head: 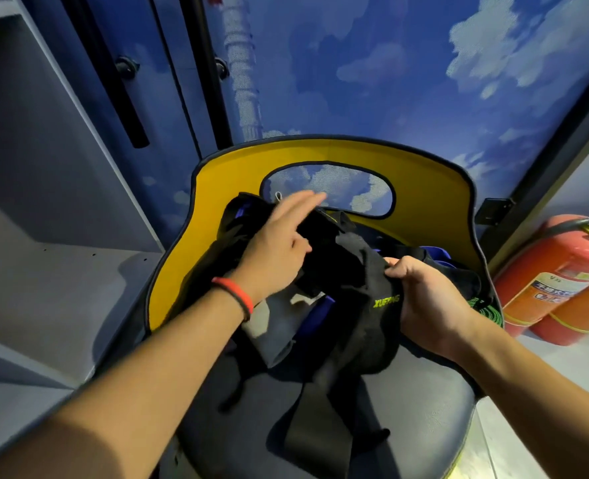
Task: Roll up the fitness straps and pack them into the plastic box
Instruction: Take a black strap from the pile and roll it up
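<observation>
On the chair [424, 188] seat, against its yellow back, black straps [351, 267] lie in a loose, unrolled heap. Right hand [427, 305] grips one strap edge beside green lettering, fingers curled. Left hand [279, 243], red wristband [235, 296] at the wrist, is released, fingers straight over the heap. Two extinguishers [562, 271] stand at right.

One brand word showing on the black fitness strap [358, 267]
Yellow-green capitals are running along the strap's black fabric, reading roughly "XUEYING", though the middle letters are blurring slightly. Pale labels are showing on the two red fire extinguishers [562, 264] at the right edge, carrying dark and red marks, but the print there is coming out too small and soft to read.
</observation>
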The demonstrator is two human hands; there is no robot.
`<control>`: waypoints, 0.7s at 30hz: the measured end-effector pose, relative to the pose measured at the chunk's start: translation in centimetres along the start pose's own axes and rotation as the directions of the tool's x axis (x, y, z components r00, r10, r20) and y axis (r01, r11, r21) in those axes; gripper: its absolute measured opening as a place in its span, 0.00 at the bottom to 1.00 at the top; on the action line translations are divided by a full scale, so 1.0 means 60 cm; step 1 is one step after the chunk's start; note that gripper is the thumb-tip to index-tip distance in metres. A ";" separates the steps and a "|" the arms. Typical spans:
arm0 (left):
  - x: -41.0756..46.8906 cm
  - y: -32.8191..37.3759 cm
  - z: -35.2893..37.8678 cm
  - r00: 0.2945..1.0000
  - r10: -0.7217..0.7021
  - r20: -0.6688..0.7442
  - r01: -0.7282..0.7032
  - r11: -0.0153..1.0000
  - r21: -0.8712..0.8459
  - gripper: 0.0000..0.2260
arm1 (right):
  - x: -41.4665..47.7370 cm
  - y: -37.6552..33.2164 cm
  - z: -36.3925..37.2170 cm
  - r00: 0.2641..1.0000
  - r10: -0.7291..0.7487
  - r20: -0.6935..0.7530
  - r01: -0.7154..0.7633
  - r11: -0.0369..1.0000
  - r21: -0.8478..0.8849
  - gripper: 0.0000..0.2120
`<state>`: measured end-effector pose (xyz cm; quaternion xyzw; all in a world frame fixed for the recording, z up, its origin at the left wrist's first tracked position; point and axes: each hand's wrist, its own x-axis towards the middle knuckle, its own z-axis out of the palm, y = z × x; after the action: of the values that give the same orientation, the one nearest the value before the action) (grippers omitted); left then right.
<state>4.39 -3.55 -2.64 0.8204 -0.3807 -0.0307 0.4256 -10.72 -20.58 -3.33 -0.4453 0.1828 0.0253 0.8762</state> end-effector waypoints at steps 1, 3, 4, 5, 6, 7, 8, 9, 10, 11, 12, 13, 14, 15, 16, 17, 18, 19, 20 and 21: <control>0.014 0.003 0.001 0.991 0.033 0.133 -0.045 0.995 0.086 0.30 | 0.000 -0.002 0.000 1.000 -0.005 0.003 0.005 1.000 0.011 0.22; 0.038 0.004 0.003 0.959 0.083 0.270 -0.140 0.970 0.199 0.23 | 0.000 -0.003 0.000 1.000 -0.007 0.003 0.007 1.000 0.007 0.20; 0.049 0.002 0.001 0.957 0.114 0.266 -0.180 0.954 0.240 0.18 | -0.002 -0.003 0.001 1.000 -0.012 -0.001 0.012 1.000 0.002 0.20; 0.059 0.000 -0.003 0.970 0.126 0.210 -0.183 0.942 0.282 0.14 | -0.003 -0.004 0.002 1.000 -0.019 -0.003 0.019 1.000 0.001 0.20; 0.067 -0.004 -0.007 0.985 0.116 0.128 -0.152 0.932 0.328 0.12 | -0.003 -0.005 0.002 1.000 -0.030 0.000 0.030 0.999 0.014 0.19; 0.071 -0.005 -0.013 0.994 0.097 0.050 -0.108 0.924 0.368 0.12 | -0.004 -0.008 0.003 0.999 -0.049 0.006 0.048 0.998 0.039 0.19; 0.072 -0.007 -0.017 0.997 0.079 -0.004 -0.070 0.913 0.401 0.12 | -0.006 -0.012 0.004 0.997 -0.074 0.011 0.073 0.995 0.065 0.19; 0.071 -0.007 -0.020 0.997 0.062 -0.040 -0.040 0.910 0.412 0.11 | -0.009 -0.016 0.006 0.995 -0.100 0.010 0.098 0.991 0.091 0.17; 0.068 -0.011 -0.022 0.997 0.033 -0.069 -0.003 0.917 0.400 0.11 | -0.012 -0.021 0.008 0.993 -0.117 0.001 0.116 0.987 0.113 0.15; 0.065 -0.018 -0.025 0.995 -0.013 -0.096 0.049 0.920 0.388 0.11 | -0.015 -0.025 0.008 0.992 -0.125 -0.017 0.126 0.983 0.130 0.13; 0.065 -0.031 -0.031 0.988 -0.076 -0.136 0.123 0.917 0.380 0.10 | -0.020 -0.028 0.009 0.990 -0.134 -0.034 0.137 0.980 0.146 0.10; 0.065 -0.046 -0.043 0.971 -0.144 -0.191 0.206 0.911 0.357 0.09 | -0.023 -0.031 0.005 0.988 -0.148 -0.053 0.155 0.975 0.161 0.07; 0.068 -0.065 -0.059 0.945 -0.213 -0.248 0.287 0.903 0.319 0.08 | -0.027 -0.034 -0.001 0.983 -0.163 -0.080 0.175 0.969 0.174 0.05; 0.070 -0.085 -0.078 0.917 -0.276 -0.287 0.357 0.889 0.286 0.09 | -0.031 -0.038 -0.010 0.978 -0.178 -0.110 0.196 0.963 0.183 0.04; 0.065 -0.102 -0.098 0.897 -0.318 -0.306 0.404 0.870 0.282 0.09 | -0.035 -0.042 -0.019 0.970 -0.197 -0.144 0.222 0.957 0.188 0.02; 0.054 -0.116 -0.115 0.889 -0.332 -0.314 0.429 0.845 0.320 0.08 | -0.041 -0.047 -0.025 0.959 -0.219 -0.178 0.252 0.948 0.195 0.01; 0.040 -0.130 -0.129 0.898 -0.320 -0.301 0.420 0.827 0.373 0.08 | -0.047 -0.051 -0.027 0.944 -0.243 -0.223 0.289 0.936 0.203 0.01; 0.024 -0.143 -0.141 0.920 -0.295 -0.258 0.382 0.823 0.420 0.10 | -0.051 -0.055 -0.030 0.926 -0.265 -0.268 0.324 0.923 0.209 0.05; 0.006 -0.152 -0.147 0.943 -0.276 -0.187 0.333 0.825 0.457 0.11 | -0.057 -0.058 -0.031 0.911 -0.285 -0.298 0.350 0.917 0.193 0.08; -0.010 -0.158 -0.148 0.959 -0.264 -0.105 0.282 0.833 0.476 0.13 | -0.059 -0.059 -0.033 0.901 -0.298 -0.316 0.362 0.917 0.168 0.12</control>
<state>12.98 6.16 -4.00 0.9470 -0.2476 0.0199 0.2034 -13.88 -23.88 -0.45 -0.3679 0.2296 -0.2092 0.8764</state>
